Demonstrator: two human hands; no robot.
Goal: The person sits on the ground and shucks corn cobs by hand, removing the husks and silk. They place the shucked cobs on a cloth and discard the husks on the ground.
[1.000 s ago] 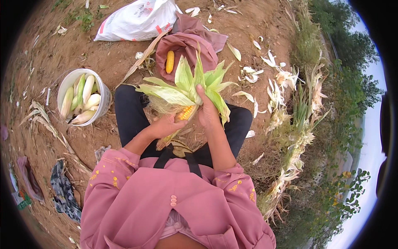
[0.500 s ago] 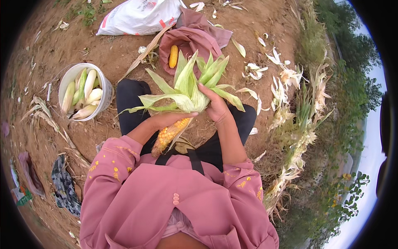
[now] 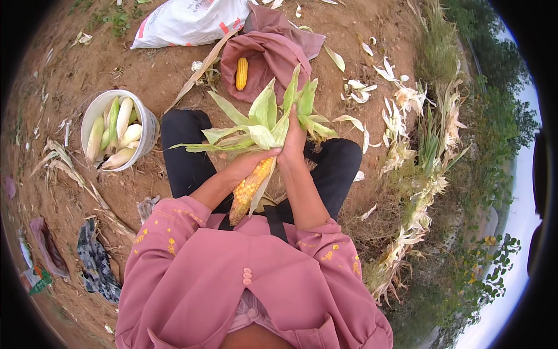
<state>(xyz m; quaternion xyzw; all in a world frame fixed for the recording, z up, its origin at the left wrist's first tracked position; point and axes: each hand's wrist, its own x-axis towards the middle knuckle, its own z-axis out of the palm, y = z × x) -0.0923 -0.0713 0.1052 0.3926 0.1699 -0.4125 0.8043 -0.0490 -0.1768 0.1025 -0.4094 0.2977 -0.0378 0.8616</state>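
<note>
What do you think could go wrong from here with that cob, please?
The left hand grips only the top of the half-husked cob, so it may slip into the lap. The right hand holds the green husks bunched; they may tear unevenly, leaving strips on the kernels.

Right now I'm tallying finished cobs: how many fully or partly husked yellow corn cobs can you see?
2. One yellow cob lies on the maroon cloth; another is in the left hand. The bucket's ears remain husked over.
</note>
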